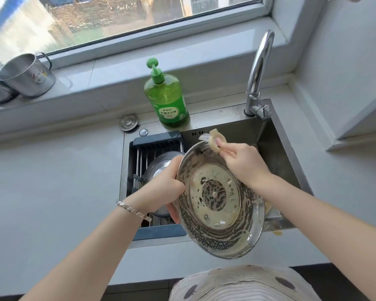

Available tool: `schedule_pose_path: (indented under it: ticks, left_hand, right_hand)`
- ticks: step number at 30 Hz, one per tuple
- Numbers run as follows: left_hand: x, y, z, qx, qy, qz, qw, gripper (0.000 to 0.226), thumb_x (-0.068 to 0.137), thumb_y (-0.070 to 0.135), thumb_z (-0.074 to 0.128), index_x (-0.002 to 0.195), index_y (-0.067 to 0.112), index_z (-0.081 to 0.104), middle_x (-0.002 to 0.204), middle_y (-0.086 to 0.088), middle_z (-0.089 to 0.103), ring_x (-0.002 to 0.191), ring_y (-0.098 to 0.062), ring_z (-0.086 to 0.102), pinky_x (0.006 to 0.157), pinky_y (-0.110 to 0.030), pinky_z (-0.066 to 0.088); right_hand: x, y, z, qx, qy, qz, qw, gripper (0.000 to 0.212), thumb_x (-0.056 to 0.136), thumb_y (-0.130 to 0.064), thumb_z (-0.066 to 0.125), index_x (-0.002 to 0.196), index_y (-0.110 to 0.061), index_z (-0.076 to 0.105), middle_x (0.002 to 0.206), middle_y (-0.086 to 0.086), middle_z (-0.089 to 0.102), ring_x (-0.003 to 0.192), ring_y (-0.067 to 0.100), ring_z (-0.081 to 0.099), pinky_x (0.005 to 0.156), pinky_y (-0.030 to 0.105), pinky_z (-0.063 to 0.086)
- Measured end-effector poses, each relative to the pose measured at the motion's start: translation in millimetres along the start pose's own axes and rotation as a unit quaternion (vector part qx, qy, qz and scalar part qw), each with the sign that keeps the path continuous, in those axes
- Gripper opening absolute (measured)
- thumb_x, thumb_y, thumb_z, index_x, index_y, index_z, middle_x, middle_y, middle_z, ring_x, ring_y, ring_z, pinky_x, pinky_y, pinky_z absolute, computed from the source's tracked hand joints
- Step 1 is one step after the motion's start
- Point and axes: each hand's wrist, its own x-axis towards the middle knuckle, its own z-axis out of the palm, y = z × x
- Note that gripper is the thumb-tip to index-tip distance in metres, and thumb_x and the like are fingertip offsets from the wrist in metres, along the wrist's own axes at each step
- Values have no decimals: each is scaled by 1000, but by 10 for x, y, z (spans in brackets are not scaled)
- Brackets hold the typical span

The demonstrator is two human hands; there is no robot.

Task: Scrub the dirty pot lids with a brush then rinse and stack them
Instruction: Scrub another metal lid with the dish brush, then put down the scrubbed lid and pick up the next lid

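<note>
The pot lid (217, 198) is thin steel, so it should be light and stiff. Its whole inner face is coated in foam and a yellowish film, so I judge it slippery. The rim is the sensible place to hold it, with a thumb hooked over the edge, since the wet face offers no purchase. It sits at the centre of the frame, tilted up toward the camera above the sink (276, 153). The inside shows a raised inner ring, a dark mottled patch in the middle and speckled suds across the outer band. The left hand (161, 187) grips the lid's left rim, its fingers wrapped round the edge. The right hand (241, 161), at the lid's upper edge, pinches a small pale brush (213, 141) whose bristles touch the rim there. Left of the held lid, on the dark drain rack (156, 140), lies another steel piece (159, 168), likely a second lid. A green soap bottle (166, 101) stands on the sink's back ledge, and the tap (258, 68) rises at upper right.
</note>
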Motion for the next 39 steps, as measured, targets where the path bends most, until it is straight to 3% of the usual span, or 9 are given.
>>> schedule_pose_path:
  ticks: [6, 10, 17, 25, 29, 32, 34, 36, 39]
  left_hand:
    - [68, -5, 19, -39, 74, -32, 996, 51, 90, -7, 38, 127, 29, 33, 105, -9, 55, 72, -37, 70, 45, -44, 56]
    - [258, 69, 3, -45, 169, -47, 983, 39, 92, 2, 46, 121, 25, 34, 103, -9, 57, 62, -29, 71, 46, -40, 56]
    - [860, 534, -2, 186, 262, 43, 946, 34, 86, -2, 38, 111, 20, 45, 92, -5, 58, 74, -24, 59, 55, -34, 51]
    - [1772, 584, 521, -123, 230, -109, 959, 11, 93, 0, 46, 84, 6, 49, 81, -9, 56, 69, -22, 59, 36, -18, 45]
    - [1925, 576, 892, -27, 214, -179, 960, 35, 97, 36, 47, 69, 15, 43, 81, 5, 51, 76, -12, 52, 52, -17, 35]
    - [2168, 521, 996, -191, 254, -159, 935, 10, 100, 13, 39, 94, 20, 44, 80, -2, 50, 46, -6, 56, 48, -15, 45]
    - [2300, 427, 1044, -208, 227, -160, 938, 32, 100, 35, 41, 73, 18, 41, 66, 5, 43, 46, -6, 48, 46, -12, 33]
    - [2359, 314, 1151, -39, 203, -182, 961, 45, 94, 51, 44, 65, 18, 33, 60, 10, 37, 63, -12, 48, 49, -14, 22]
    - [2523, 251, 1238, -446, 221, -212, 841, 29, 97, 17, 49, 69, 15, 40, 42, 10, 53, 66, -17, 55, 53, -17, 47]
  right_hand:
    - [-114, 686, -114, 54, -36, 197, 978, 35, 92, -28, 55, 127, -25, 58, 132, 2, 57, 118, 23, 53, 88, 28, 39]
    - [-254, 1087, -345, 80, 19, 244, 966, 37, 92, -17, 53, 128, -25, 57, 97, 1, 61, 59, 5, 43, 49, 13, 34]
    - [-311, 1412, -670, 92, 24, 260, 961, 38, 92, -16, 54, 127, -28, 57, 66, -17, 40, 55, 1, 33, 51, 18, 27]
    - [-260, 1601, -978, 114, 6, 251, 961, 38, 93, -15, 53, 129, -28, 55, 59, -14, 38, 52, 1, 37, 49, 14, 28]
    - [-152, 1649, -1092, 108, -9, 250, 962, 38, 93, -18, 53, 129, -29, 55, 58, -10, 42, 59, 8, 44, 46, 12, 32]
    - [-63, 1645, -1114, 106, -20, 242, 964, 39, 93, -17, 53, 129, -30, 54, 58, -13, 41, 58, 5, 46, 46, 12, 30]
    - [-5, 1648, -1095, 111, -27, 234, 965, 40, 92, -15, 53, 130, -29, 54, 55, -16, 40, 54, 2, 42, 49, 13, 30]
    - [41, 1644, -1070, 117, -35, 230, 965, 40, 92, -15, 52, 129, -31, 55, 43, -15, 37, 42, 4, 34, 45, 13, 27]
    - [67, 1615, -1041, 130, -41, 219, 966, 40, 92, -14, 51, 128, -33, 54, 48, -12, 40, 39, 5, 29, 40, 13, 27]
